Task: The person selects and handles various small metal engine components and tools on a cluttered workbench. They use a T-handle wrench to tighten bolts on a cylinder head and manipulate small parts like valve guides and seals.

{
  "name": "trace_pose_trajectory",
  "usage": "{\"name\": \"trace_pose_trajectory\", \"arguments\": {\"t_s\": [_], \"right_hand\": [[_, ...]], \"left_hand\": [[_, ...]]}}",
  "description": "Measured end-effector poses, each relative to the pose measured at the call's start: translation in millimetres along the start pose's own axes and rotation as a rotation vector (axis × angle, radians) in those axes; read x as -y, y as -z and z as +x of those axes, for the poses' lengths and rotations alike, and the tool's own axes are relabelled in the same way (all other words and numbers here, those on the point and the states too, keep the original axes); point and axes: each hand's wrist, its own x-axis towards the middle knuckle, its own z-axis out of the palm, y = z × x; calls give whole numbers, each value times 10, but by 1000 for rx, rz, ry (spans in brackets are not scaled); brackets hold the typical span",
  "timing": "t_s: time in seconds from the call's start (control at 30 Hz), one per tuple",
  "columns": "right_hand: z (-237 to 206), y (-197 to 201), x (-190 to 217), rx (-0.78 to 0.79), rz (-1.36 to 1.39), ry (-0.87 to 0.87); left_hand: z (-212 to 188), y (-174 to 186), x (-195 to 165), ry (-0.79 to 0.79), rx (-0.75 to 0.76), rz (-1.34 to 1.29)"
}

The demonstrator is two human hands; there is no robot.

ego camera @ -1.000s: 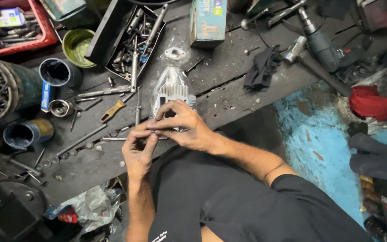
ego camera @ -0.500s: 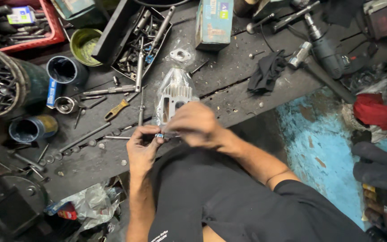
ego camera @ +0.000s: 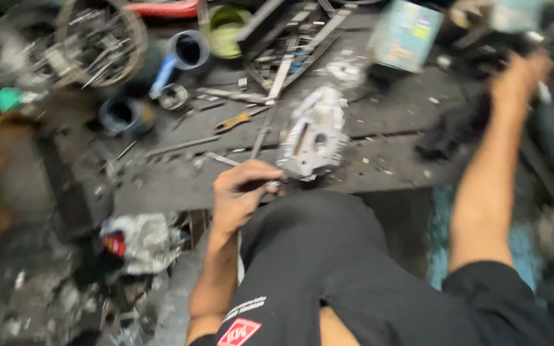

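The picture is blurred by motion. My left hand (ego camera: pixel 242 192) is closed around a small metal part at the near edge of the dark workbench (ego camera: pixel 392 122), just left of a silver cast-metal housing (ego camera: pixel 314 138) that lies on the bench. My right hand (ego camera: pixel 519 75) is stretched far out to the upper right, over a black cloth (ego camera: pixel 456 131) and dark tools. Blur hides whether that hand holds anything.
Cans and tins (ego camera: pixel 187 50) stand at the back left beside a round wire wheel (ego camera: pixel 100 40). A yellow-handled tool (ego camera: pixel 232 122) and several metal rods lie mid-bench. A teal box (ego camera: pixel 405 33) stands at the back. Crumpled plastic (ego camera: pixel 139 240) lies below the bench, left.
My right hand has left the small part and swung out to the upper right. My left hand stays at the bench edge, still closed on the part. The view has shifted and blurred.
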Motion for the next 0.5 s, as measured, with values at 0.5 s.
{"name": "trace_pose_trajectory", "arguments": {"t_s": [0.5], "right_hand": [[-515, 283, 115, -141, 690, -296]], "left_hand": [[217, -113, -513, -242, -43, 266]]}}
